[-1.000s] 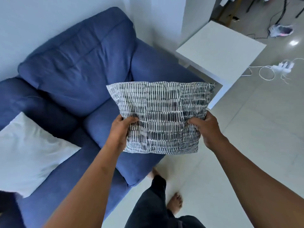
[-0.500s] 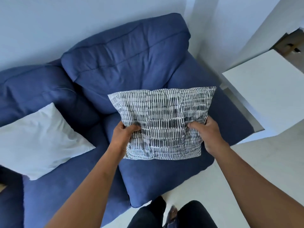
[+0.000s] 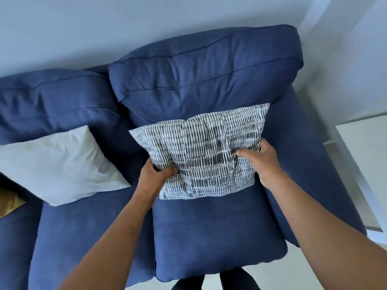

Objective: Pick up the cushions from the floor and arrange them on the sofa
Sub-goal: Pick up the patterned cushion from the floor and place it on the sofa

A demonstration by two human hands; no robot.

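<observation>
Both bare arms reached forward, elbows nearly straight. The left hand (image 3: pixel 154 176) was clenched on the cushion's (image 3: pixel 205 155) left edge, thumb on top. The right hand (image 3: pixel 261 158) gripped its right edge a little farther out, thumb pressed into the fabric, fingers tucked behind.

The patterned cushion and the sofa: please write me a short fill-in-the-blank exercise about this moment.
1. The patterned cushion is held by ____ hands.
2. The sofa is ____ in colour.
3. The white cushion lies to the ____ of the patterned one.
4. The left hand has its grip on the cushion's ____ edge.

Missing words: two; blue; left; left
</observation>
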